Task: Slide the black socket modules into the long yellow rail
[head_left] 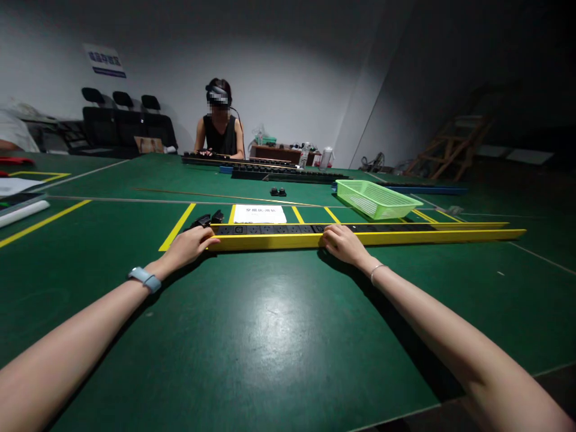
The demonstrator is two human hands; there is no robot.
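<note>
The left hand [191, 245] curls round the left end of the yellow rail [270, 242], fingers mostly closed; the right hand [345, 243] bends over its near wall around the middle, and what either has pinched I cannot tell. Between and past them, black sockets [267, 230] sit inside the rail, so most of its length looks filled, though the row stops short of the right end. Loose black parts [202, 221] lie beyond the left hand, and a green basket [387, 210] stands behind the rail on the table [274, 348]

The right hand [344, 243] hides part of the yellow rail [270, 242]; at upper left, the poster [105, 61] is too blurred to read.
</note>
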